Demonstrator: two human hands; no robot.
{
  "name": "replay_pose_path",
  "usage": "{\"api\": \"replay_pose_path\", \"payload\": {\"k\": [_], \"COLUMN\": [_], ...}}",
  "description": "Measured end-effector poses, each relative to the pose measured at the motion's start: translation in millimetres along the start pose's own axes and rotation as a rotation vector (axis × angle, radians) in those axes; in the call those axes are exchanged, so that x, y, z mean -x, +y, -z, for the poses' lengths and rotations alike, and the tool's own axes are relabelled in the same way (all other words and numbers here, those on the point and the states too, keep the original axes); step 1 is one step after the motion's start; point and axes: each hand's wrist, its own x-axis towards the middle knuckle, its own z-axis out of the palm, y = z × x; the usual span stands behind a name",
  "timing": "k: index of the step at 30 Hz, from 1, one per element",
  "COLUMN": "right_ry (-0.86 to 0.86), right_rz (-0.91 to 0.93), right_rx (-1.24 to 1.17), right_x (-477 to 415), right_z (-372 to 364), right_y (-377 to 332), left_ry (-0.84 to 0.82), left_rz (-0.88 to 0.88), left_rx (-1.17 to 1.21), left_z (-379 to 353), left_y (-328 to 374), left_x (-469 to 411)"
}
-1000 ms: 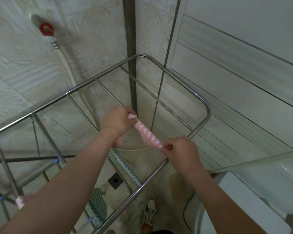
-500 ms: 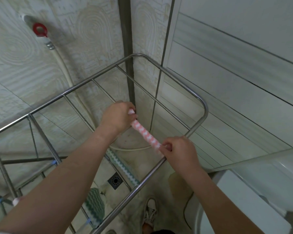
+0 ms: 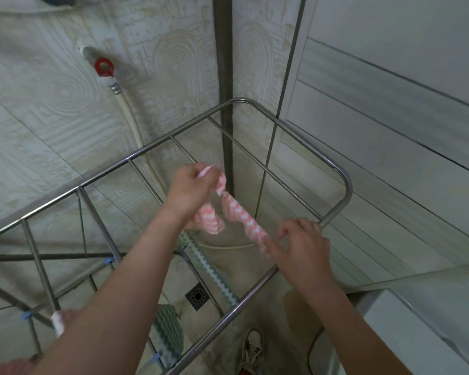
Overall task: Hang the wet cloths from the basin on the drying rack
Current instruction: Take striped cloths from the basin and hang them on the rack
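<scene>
A pink-and-white zigzag cloth, twisted and partly loosened, stretches between my two hands above the steel drying rack. My left hand grips its upper end, with a bunched fold hanging below the wrist. My right hand pinches the lower end with thumb and fingers near the rack's front rail. A green-and-white zigzag cloth hangs over a rack bar below my hands. Another green cloth hangs lower down.
The rack fills the corner between a patterned tile wall and a panelled wall. A tap with a red handle and a white hose sit on the left wall. A floor drain, a shoe and a white appliance lie below.
The tightly twisted cloth has loosened and opened out. My left hand lifted its end higher, and my right hand's grip shifted to a fingertip pinch. The camera tilted down.
</scene>
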Motion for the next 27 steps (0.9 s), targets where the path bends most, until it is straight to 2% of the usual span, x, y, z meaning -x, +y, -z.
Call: {"api": "replay_pose_path", "payload": {"k": [3,6,8,10,12,15,17,20,24,27], "right_ry": [-0.093,-0.350,-0.421,-0.390,-0.324,-0.252,-0.208,-0.252,-0.356,-0.349], "right_rz": [-0.087,-0.218,-0.149,0.046,0.140,0.084,0.061,-0.009,-0.167,-0.211], "right_rx": [-0.613,-1.096,-1.094,-0.835,-0.774,-0.989,-1.031,-1.167,-1.524,-1.604], "right_x": [-4,-6,-6,-5,-1,2,4,6,2,1], "right_z": [19,32,34,31,29,29,33,39,52,59], "right_y": [-27,-52,-62,-67,-75,-84,-86,-88,-90,-90], "left_ry": [-0.121,-0.171,-0.179,-0.162,-0.143,-0.128,-0.096,-0.113,-0.209,-0.274], "left_rz": [0.224,0.260,0.273,0.273,0.224,0.124,0.066,0.036,-0.044,-0.097], "left_rx": [0.630,0.813,0.846,0.893,0.907,0.809,0.698,0.654,0.498,0.451], "left_z": [9,6,0,-3,-4,0,3,12,20,27], "left_y": [23,28,28,30,33,37,35,31,33,37], "left_x": [23,44,55,66,75,89,92,95,98,99]}}
